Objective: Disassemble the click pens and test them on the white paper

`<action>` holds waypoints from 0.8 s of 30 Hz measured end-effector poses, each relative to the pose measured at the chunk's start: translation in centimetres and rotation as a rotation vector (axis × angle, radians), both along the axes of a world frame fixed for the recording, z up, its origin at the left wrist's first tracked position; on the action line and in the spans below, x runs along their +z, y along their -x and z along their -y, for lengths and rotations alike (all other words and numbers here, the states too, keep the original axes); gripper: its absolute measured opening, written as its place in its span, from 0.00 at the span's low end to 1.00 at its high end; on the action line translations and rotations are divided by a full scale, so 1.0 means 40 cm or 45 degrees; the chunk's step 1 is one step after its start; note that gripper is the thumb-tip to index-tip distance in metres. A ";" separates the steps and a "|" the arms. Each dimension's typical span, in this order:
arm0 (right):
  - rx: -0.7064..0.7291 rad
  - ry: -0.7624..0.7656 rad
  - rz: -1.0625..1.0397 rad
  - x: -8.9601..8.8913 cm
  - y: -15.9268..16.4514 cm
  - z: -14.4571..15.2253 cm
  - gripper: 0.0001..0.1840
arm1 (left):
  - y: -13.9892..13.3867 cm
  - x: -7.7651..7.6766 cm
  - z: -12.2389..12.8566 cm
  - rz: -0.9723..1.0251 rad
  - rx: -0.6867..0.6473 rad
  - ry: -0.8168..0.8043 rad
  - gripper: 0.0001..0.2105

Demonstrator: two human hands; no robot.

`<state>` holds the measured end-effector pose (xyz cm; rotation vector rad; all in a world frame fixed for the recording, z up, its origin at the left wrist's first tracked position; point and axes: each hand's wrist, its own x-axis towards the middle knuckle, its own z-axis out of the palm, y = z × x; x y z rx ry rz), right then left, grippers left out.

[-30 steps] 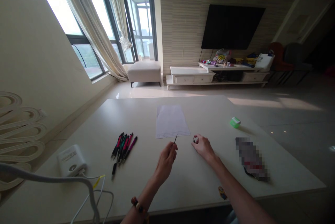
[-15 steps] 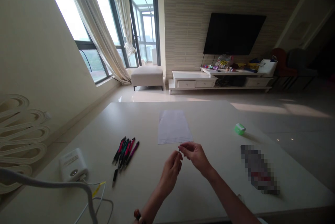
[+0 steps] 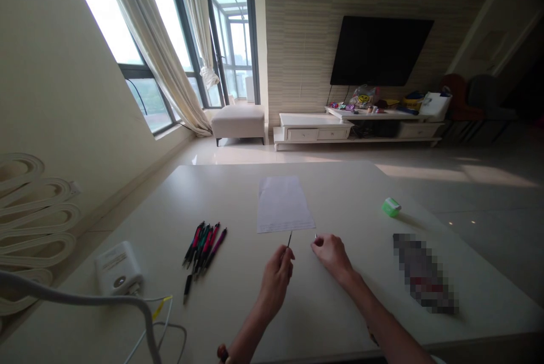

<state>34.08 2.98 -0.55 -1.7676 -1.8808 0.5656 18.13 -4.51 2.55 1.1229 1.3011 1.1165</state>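
My left hand (image 3: 275, 279) is closed around a thin dark pen refill (image 3: 289, 238), which points up and away from me, near the lower edge of a white sheet of paper (image 3: 284, 202). To its right, my right hand (image 3: 334, 253) pinches a tiny light-coloured piece (image 3: 315, 236) between thumb and fingertips; it is too small to name. A gap separates the two hands. Several pens (image 3: 206, 248) in red, green and purple with dark grips lie bunched to the left. A short black pen part (image 3: 187, 288) rests just below them.
At the table's (image 3: 238, 318) left are a white charger box (image 3: 119, 269) with white cables and a thick grey cable (image 3: 85, 299). A small green-and-white container (image 3: 391, 207) and a pixelated dark object (image 3: 425, 276) lie at the right.
The hands were together at the pen refill and are now apart. My right hand has moved right with the tiny piece, and more of the refill shows above my left hand.
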 end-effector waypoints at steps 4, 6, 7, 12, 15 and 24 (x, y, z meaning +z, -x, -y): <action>-0.031 0.007 0.131 0.004 0.022 0.013 0.09 | -0.003 0.011 0.003 -0.010 0.005 -0.021 0.16; -0.058 0.019 0.155 0.001 0.028 0.013 0.09 | -0.002 0.010 0.003 -0.018 0.009 -0.034 0.16; -0.064 0.023 0.156 -0.001 0.028 0.012 0.09 | -0.001 0.007 0.003 -0.021 0.007 -0.034 0.17; -0.071 -0.011 0.025 0.027 0.008 0.004 0.12 | 0.005 -0.013 0.004 -0.010 0.010 -0.002 0.18; 0.058 0.054 -0.431 0.061 0.010 0.020 0.20 | 0.002 -0.020 0.007 0.023 0.003 0.005 0.17; 0.209 0.157 -1.016 0.064 0.086 0.060 0.20 | -0.016 -0.039 0.012 0.057 -0.035 0.031 0.17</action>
